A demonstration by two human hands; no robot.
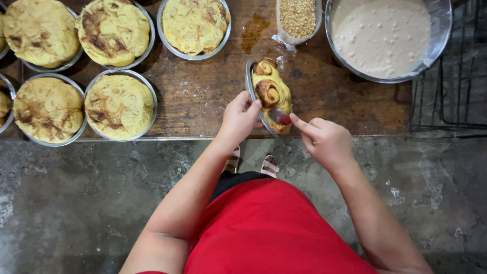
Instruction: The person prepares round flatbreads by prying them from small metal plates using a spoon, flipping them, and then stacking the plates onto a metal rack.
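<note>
Left hand grips a tilted pan of rolls while right hand pinches a spoon at its five o'clock edge.

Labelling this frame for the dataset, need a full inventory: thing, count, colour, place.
tilted pan of rolls: 1, metal, yellow-brown swirls, table front edge
spoon: 1, metal, over the tilted pan
filled round pans: 5 whole plus slivers at left edge, yellow-brown, table left
batter bowl: 1, metal, pale batter, top right
crumb tub: 1, tan crumbs, top centre
table: 1, brown wood
wire rack: 1, dark, right
left hand: grips pan rim
right hand: holds spoon
</note>
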